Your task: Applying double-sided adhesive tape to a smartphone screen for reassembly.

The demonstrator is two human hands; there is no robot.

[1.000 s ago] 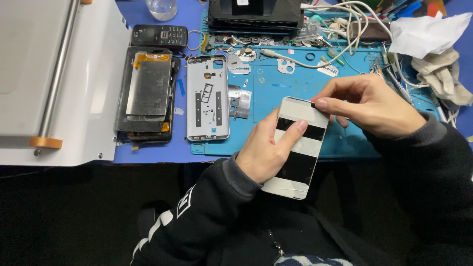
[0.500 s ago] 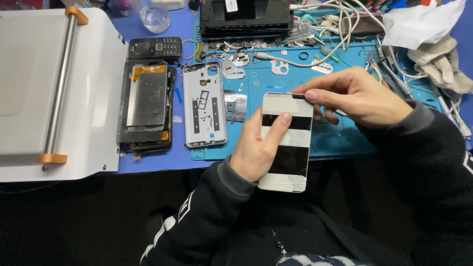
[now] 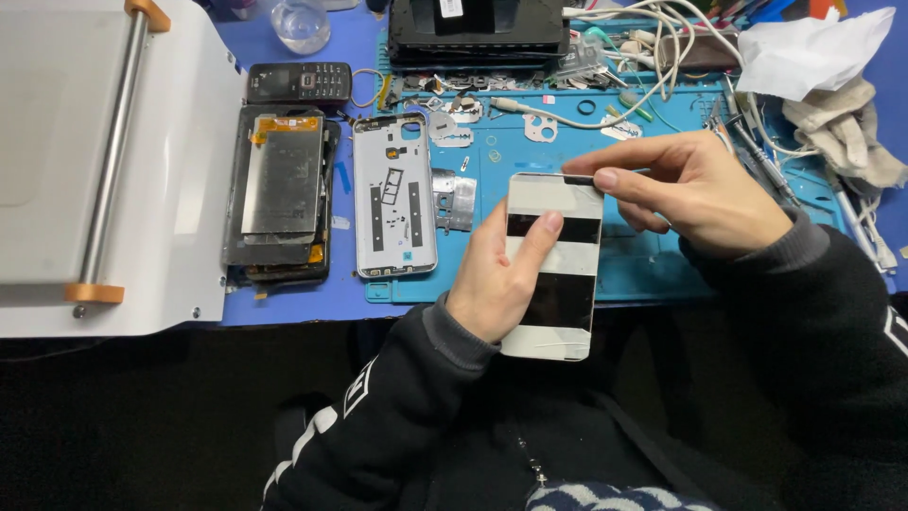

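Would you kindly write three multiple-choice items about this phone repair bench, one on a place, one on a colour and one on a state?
1. Where does the small black keypad phone lie?
A. On the blue bench top, just above the opened phone with the metal shield
B. On the person's lap
C. On top of the white machine

2. What colour is the work mat?
A. Red
B. Teal blue
C. Yellow

3. How is the phone screen panel held?
A. Lying flat on the mat, untouched
B. Gripped by the left hand, with the right hand at its top corner
C. Held by the right hand alone

Answers: 1 A, since it sits directly above the opened phone. 2 B, the mat shows teal under the parts. 3 B, the left thumb lies across the panel and right fingertips meet its top edge.
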